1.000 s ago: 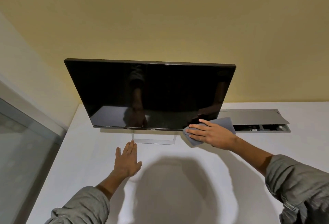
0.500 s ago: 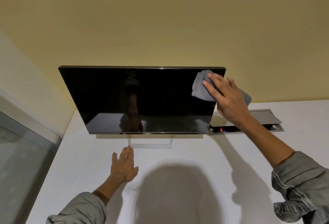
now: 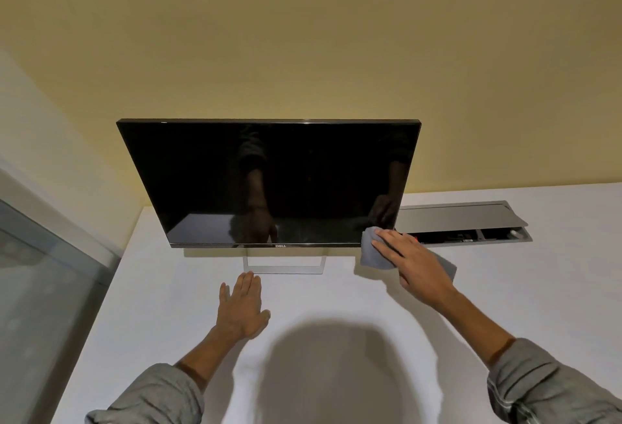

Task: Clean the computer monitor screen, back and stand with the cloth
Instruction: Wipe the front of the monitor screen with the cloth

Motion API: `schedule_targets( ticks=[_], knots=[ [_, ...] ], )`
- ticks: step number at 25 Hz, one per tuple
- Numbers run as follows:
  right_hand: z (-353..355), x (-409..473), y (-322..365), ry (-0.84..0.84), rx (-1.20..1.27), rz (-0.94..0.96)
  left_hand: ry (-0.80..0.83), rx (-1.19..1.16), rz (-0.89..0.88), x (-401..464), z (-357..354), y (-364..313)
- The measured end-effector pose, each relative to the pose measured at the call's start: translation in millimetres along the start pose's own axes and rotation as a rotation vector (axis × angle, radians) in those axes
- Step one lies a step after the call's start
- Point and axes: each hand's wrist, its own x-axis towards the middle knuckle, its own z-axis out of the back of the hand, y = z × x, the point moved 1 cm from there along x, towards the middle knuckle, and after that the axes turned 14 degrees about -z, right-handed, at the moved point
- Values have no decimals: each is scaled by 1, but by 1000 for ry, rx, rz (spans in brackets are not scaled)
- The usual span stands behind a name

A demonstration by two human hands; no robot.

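from the head camera, the only view there is: the monitor [image 3: 269,181] stands on a white desk [image 3: 336,306] against a yellow wall [image 3: 303,36], its dark screen tilted back and switched off, with the two arms showing as faint reflections in the glass. the right hand [image 3: 415,263] is at the lower right corner of the screen, fingers fairly straight and laid flat over the grey cloth [image 3: 372,255], pressing it against that corner rather than bunching it; the cloth's lower edge hangs down toward the desk just beside the frame. the left hand [image 3: 242,309] lies flat on the desk, fingers straight and together, holding nothing, its fingertips just short of the clear stand [image 3: 284,265], and it seems to be bracing the person.

as for progress, i'd say the job is in its first part, the screen. the cloth sits at the right edge of the glass, and whether the rest of the panel has been wiped i can't tell, since no smears or streaks show either way. the back of the monitor is hidden from here, and the stand has no cloth near it, so both look to be left to do. an open cable hatch [image 3: 461,225] is set into the desk to the right, near the cloth hand.
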Motion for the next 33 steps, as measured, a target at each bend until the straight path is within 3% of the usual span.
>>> schedule_targets(
  ticks=[4, 7, 10, 16, 20, 23, 33],
  knots=[
    [15, -12, 47, -132, 559, -293, 119, -343, -150, -1, 18, -37],
    [19, -17, 90, 87, 1087, -648, 39, -840, -182, -13, 47, -85],
    [17, -20, 125, 271, 1307, -925, -32, -1171, -227, -30, 80, -130],
    [20, -34, 154, 238, 1447, -839, -203, -1516, -135, -44, 92, -145],
    [22, -40, 156, 330, 1476, -721, -161, -1537, -53, -50, 89, -133],
    [22, -43, 163, 375, 1363, -650, -135, -1639, 1, -52, 91, -127],
    [21, -40, 166, 250, 1324, -710, -335, -1815, 119, -52, 89, -98]
  ],
)
